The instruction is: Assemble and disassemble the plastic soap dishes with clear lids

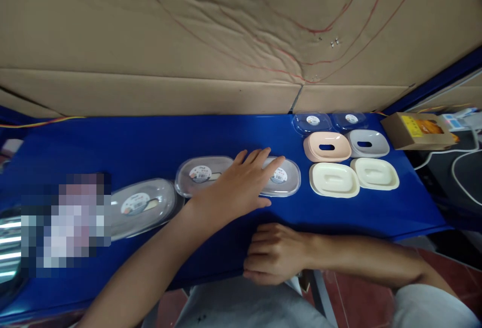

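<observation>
My left hand reaches across from the lower left, fingers spread, over a clear-lidded oval box with a round label. Its fingertips are over or on the lid; contact is hard to tell. Beside it on the left, partly behind my wrist, is a similar lidded box, and a third lidded box stands further left. My right hand rests at the table's front edge, curled in a fist, with nothing visible in it.
Right of the boxes sit two cream trays, a peach slotted piece, a grey slotted piece and two clear lids on the blue table. A cardboard box and white cables stand at the far right. A blurred patch covers the left.
</observation>
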A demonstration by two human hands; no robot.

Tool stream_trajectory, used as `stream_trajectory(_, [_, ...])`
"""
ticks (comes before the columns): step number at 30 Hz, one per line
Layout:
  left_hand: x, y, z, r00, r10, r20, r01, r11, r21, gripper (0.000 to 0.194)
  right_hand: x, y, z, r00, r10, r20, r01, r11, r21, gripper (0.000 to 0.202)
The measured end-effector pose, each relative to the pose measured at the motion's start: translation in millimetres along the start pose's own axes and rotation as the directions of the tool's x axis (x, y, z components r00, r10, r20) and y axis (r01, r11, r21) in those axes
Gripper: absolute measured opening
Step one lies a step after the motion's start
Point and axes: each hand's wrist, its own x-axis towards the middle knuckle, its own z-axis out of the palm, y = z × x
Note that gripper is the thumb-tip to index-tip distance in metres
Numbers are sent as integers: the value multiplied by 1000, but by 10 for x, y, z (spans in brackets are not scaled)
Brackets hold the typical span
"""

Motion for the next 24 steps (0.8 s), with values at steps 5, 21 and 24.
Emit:
stream_trajectory(5, [-19,127,-67,997,41,-64,-39,999,36,90,7,-2,8,998,-22,59,25,999,-44,42])
stream_trajectory(21, [517,473,10,961,177,-212,-143,976,167,49,-24,19,194,971,-84,222,102,993,-68,41])
stream_trajectory(24, [864,543,-4,948,214,-235,-177,970,170,47,-43,39,205,967,-103,234,118,992,-51,39])
